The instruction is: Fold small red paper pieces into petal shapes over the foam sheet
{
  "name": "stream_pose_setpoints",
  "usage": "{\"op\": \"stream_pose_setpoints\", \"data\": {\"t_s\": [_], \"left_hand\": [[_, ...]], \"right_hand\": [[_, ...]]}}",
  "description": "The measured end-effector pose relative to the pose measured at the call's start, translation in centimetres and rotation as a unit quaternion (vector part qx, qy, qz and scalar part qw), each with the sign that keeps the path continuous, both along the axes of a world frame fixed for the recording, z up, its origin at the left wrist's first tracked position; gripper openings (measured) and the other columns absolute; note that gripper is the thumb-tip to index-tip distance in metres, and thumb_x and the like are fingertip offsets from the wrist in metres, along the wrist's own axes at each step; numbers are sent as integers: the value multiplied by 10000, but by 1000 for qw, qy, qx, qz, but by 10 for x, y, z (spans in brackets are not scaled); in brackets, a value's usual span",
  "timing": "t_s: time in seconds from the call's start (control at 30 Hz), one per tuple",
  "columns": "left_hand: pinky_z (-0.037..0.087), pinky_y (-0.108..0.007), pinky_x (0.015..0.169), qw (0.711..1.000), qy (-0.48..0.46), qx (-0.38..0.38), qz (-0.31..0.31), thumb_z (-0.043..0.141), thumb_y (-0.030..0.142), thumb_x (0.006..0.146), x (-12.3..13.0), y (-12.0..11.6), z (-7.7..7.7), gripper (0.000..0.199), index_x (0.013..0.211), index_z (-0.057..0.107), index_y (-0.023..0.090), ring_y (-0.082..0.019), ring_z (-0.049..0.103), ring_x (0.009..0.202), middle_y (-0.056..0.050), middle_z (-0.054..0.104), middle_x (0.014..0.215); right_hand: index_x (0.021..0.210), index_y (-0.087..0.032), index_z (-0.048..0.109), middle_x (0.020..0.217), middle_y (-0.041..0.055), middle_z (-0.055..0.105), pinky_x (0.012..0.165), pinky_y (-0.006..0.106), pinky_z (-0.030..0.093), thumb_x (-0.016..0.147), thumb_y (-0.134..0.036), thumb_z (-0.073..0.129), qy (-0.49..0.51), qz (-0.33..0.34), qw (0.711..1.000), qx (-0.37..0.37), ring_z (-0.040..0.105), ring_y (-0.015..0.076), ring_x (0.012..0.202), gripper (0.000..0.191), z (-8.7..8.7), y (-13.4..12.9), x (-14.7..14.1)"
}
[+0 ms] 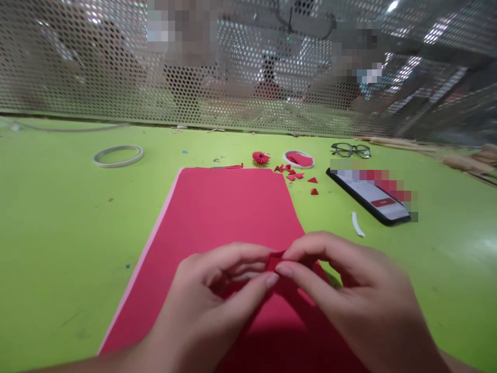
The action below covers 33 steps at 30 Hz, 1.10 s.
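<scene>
A small folded red paper piece (pixel 275 260) is pinched between both hands, above a large red sheet (pixel 229 207) on the green table. My left hand (pixel 217 295) grips its left side with thumb and fingers. From the right, my right hand (pixel 345 285) pinches it between thumb and index finger. Beyond the sheet sit a pleated red paper round (pixel 261 158), several small red folded triangles (pixel 293 175) and a white ring with red paper pieces (pixel 298 159) inside.
At the right lie a phone (pixel 368 197), a white paper strip (pixel 357 224) and glasses (pixel 351 151). A tape roll (pixel 118 156) rests at the left. A perforated metal screen (pixel 233 93) stands along the table's back edge, with people behind it.
</scene>
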<state>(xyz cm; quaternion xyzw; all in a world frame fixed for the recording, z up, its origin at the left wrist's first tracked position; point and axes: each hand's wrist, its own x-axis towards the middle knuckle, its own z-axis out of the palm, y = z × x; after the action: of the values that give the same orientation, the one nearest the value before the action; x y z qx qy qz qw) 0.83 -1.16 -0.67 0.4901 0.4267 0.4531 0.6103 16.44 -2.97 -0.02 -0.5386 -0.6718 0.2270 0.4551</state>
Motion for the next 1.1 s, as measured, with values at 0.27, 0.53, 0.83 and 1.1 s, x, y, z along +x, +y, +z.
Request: {"op": "stream_pose_setpoints", "data": {"t_s": [0.27,0.53,0.83,1.1], "left_hand": [[568,-89,549,995,84,38,-27,720,102,725,-3,-3,-4,180,678,796,258,-126,775,584,62,815,620],[566,-126,543,990,131,44,-42,718,164,738,-4,-3,-3,118,665,784,229,-150,767,576,27,814,611],[541,-133,524,985,150,55,-58,673,107,766,-4,-1,-1,214,598,773,196,-138,730,535,-6,798,579],[549,-107,511,990,110,63,-59,694,105,766,-5,-4,-9,206,604,762,213,-122,741,510,19,789,553]], "right_hand": [[682,-232,613,665,-54,670,531,129,517,793,-89,644,60,13,998,-28,659,95,605,183,-4,-2,-2],[691,-262,710,642,-101,742,576,64,543,746,-71,724,122,-5,991,-53,691,58,565,200,-2,-3,-1],[682,-260,777,647,-47,775,588,149,586,715,-30,721,110,15,993,-32,721,117,591,239,3,-2,2],[667,-252,770,649,-33,751,580,162,568,740,-42,704,144,39,987,-53,693,114,596,232,-1,-4,2]]}}
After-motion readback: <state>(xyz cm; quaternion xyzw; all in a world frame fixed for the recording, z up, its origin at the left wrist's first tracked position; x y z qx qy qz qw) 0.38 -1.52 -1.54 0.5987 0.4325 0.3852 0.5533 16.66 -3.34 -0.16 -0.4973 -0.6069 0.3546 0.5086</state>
